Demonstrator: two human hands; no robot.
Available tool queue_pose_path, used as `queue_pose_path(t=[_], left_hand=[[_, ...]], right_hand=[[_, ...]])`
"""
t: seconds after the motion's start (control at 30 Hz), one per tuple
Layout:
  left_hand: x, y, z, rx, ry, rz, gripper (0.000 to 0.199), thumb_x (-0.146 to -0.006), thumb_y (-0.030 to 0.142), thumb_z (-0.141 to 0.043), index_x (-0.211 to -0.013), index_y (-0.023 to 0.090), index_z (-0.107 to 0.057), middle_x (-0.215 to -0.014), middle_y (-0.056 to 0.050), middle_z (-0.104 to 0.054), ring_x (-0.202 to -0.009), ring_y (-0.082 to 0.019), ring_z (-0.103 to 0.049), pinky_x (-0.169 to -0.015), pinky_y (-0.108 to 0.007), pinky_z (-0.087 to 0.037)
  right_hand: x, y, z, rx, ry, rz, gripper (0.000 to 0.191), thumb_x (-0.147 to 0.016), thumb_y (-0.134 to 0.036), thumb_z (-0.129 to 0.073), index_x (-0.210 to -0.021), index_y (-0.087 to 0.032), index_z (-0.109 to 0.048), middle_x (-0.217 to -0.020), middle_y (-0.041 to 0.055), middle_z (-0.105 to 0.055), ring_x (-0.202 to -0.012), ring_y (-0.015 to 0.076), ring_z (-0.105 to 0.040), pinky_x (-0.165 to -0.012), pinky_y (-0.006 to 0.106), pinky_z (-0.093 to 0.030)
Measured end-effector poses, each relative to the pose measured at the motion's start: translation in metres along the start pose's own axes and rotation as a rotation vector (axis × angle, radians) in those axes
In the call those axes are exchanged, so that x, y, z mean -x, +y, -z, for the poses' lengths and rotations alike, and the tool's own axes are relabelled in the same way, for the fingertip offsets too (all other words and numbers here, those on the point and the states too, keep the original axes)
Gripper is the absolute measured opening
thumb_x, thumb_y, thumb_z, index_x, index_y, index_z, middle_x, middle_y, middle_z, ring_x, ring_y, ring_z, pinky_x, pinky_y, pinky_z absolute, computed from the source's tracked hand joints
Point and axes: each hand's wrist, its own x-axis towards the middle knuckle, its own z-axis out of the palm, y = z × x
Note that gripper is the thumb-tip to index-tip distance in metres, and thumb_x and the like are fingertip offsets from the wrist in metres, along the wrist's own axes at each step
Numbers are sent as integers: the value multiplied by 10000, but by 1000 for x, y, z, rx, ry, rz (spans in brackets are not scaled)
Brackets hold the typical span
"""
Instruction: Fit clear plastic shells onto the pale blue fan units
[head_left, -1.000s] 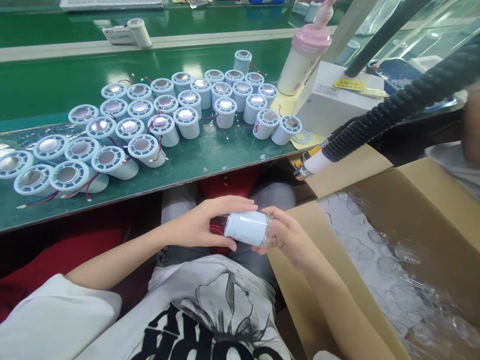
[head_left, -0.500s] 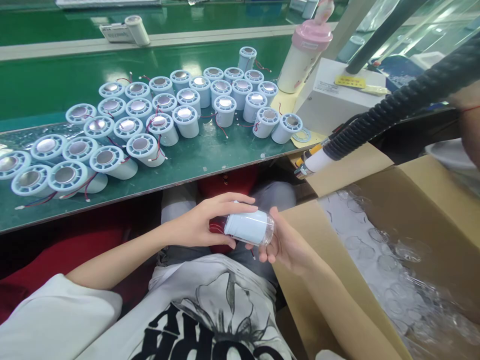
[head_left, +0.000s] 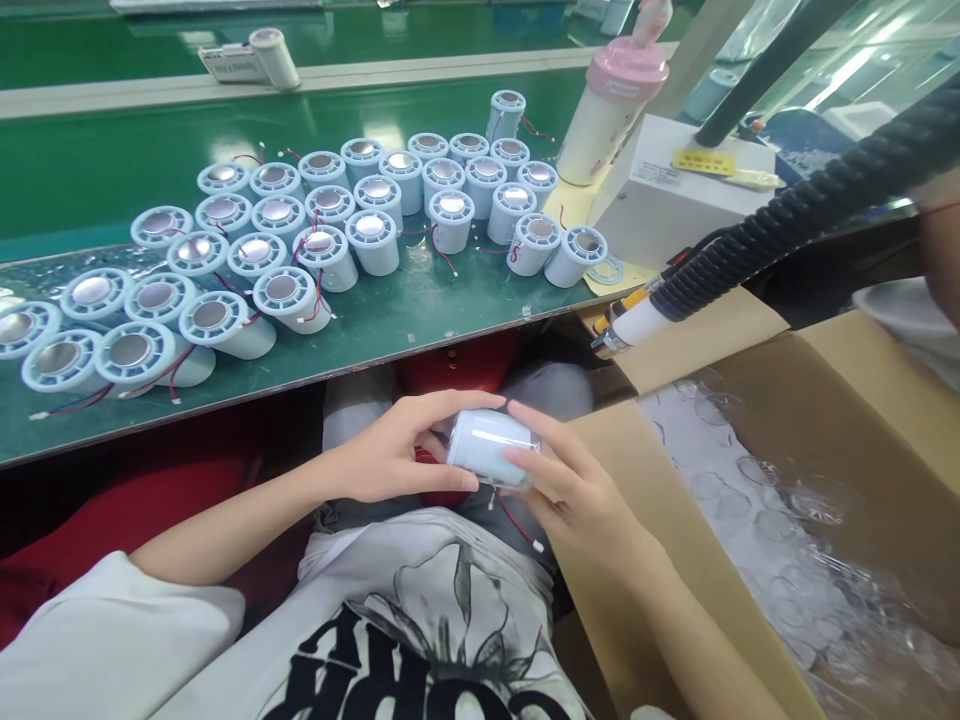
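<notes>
Over my lap, a light blue plastic cylinder [head_left: 484, 442] lies on its side within a clear plastic cover. My left hand [head_left: 401, 445] grips its left end, thumb below and fingers above. Around the right end, my right hand [head_left: 574, 478] is closed, its fingers across the top and side. Thin wires with a white connector [head_left: 537, 546] dangle beneath it. Ahead on the green bench [head_left: 360, 335] stand several similar blue cylinders [head_left: 375, 243] with round silver discs in their tops and red and dark wires.
To the right, an open cardboard box [head_left: 615, 470] holds several clear plastic covers [head_left: 787, 560]. A black corrugated hose [head_left: 750, 230] reaches across above it. A bottle with a pink lid [head_left: 611, 110] and a white machine housing [head_left: 667, 190] stand at the bench's right. Another person's arm [head_left: 941, 240] shows at the right edge.
My right hand has moved from the cylinder's right end to wrap over its top and side. The cylinder has shifted slightly, and the wires now hang lower in view.
</notes>
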Motion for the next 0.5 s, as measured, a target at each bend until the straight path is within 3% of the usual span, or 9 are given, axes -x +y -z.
queue_pose_path(t=[0.07,0.23,0.33,0.5], left_hand=[[-1,2,2,-11,-18,-5,670,-775,302,-717,-1386,278,-443,-1320,-100,-557,-1056,-239,-626,-822,-315,-564],[1,5,8,-106,-105,-127,783,-731,242,-761,-1422,311,-399,-1468,-79,-438,-1329,-277,-439,-1068,-373,-421],[1,3,7,53,-135,12,748,-784,226,-711,-1439,314,-360,-1484,-83,-409,-1288,-260,-488,-1013,-357,-476],[1,-5,-1,278,-187,157,771,-767,212,-724,-1440,304,-359,-1399,-70,-511,-1197,-237,-562,-1006,-357,-470]], right_hand=[[0,-1,0,-78,-23,-64,542,-821,-147,-681,-1285,-371,-511,-1412,44,-500,-1294,241,-477,-1059,433,-435],[-2,-5,-3,-627,-3,-419,499,-792,-387,-719,-1261,-351,-551,-1190,30,-663,-1015,214,-663,-798,333,-592],[-1,-4,-2,-649,2,-484,480,-729,-336,-782,-1184,-325,-630,-1117,19,-690,-906,201,-684,-766,318,-594],[2,-5,-10,-610,-16,-595,496,-673,-247,-803,-1150,-274,-675,-948,1,-724,-760,183,-690,-746,317,-585]])
